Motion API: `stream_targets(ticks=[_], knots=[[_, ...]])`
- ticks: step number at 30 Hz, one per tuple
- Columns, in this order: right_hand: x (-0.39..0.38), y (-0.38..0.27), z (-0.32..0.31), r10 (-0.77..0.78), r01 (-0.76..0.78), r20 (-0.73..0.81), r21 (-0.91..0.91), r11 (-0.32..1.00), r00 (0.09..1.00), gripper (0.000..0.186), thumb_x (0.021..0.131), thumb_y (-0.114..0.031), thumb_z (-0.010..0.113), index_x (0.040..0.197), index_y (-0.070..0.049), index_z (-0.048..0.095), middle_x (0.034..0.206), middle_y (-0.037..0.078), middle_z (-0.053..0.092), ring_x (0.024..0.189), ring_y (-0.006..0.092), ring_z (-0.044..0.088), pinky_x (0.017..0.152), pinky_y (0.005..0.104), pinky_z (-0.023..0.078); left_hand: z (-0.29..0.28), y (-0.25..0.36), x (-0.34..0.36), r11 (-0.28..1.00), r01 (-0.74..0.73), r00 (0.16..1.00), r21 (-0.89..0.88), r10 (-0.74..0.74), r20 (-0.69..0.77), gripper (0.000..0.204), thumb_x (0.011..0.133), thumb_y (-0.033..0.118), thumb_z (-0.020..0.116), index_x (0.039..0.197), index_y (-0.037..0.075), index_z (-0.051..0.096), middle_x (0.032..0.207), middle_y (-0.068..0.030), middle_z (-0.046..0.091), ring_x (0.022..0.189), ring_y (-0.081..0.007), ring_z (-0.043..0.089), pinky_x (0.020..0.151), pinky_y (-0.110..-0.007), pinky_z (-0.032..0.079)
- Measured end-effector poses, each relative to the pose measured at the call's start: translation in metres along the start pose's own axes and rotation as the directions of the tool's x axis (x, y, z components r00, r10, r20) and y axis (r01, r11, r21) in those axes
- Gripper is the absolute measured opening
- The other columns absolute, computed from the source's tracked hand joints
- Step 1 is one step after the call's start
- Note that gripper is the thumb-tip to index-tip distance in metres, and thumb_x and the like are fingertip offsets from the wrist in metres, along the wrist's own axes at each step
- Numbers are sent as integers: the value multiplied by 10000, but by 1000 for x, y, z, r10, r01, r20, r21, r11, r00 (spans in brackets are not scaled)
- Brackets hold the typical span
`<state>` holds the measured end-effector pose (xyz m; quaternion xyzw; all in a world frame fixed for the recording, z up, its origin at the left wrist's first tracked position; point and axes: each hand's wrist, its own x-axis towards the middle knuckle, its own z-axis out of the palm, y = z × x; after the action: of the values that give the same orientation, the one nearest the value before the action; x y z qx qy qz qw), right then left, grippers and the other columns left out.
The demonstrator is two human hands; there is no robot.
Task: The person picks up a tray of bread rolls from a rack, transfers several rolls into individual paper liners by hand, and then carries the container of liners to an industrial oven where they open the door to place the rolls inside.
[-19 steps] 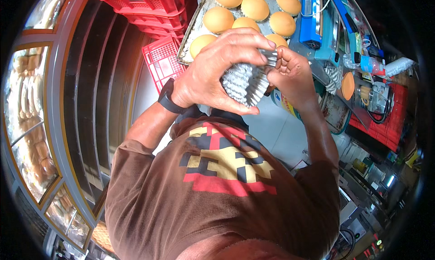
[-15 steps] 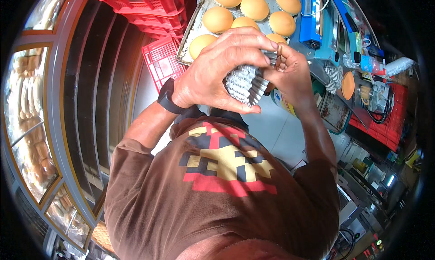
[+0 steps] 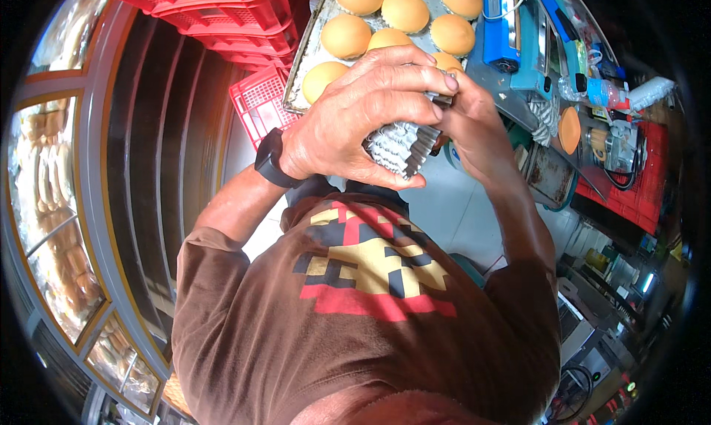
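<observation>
The person wears a brown short-sleeved T-shirt, its fabric matte and lightly creased across the front. A large blocky print covers the chest and belly, built from square-edged patches of red, pale yellow and dark charcoal, with stepped outlines like coarse pixels. A wide red band forms its lower edge. The left sleeve is loose and ends in a plain hem; the right sleeve is shaded darker. A smooth black wristband circles the left wrist. Past the shirt's hem shows dark legwear. The left hand and right hand are bare.
</observation>
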<state>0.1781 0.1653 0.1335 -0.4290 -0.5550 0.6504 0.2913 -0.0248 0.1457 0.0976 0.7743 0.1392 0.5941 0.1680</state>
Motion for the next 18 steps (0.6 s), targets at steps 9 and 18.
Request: stream_targets(ticks=[9, 18], knots=[[1, 6, -5, 51, -50, -7, 94, 994, 999, 393, 798, 48, 570, 1186, -2, 532, 1038, 33, 616, 882, 84, 608, 707, 222, 507, 1, -3, 3, 997, -26, 998, 70, 22, 59, 812, 543, 280, 980, 1191, 138, 511, 1326, -158, 577, 1227, -401, 545, 1001, -530, 443], [2, 12, -8, 99, -113, 64, 266, 957, 993, 414, 812, 70, 605, 1212, 1, 524, 1048, 48, 618, 915, 133, 621, 806, 285, 523, 1, -10, 3, 999, -13, 996, 44, 10, 83, 837, 533, 279, 984, 1200, 137, 497, 1316, -156, 577, 1222, -414, 542, 1008, -541, 437]])
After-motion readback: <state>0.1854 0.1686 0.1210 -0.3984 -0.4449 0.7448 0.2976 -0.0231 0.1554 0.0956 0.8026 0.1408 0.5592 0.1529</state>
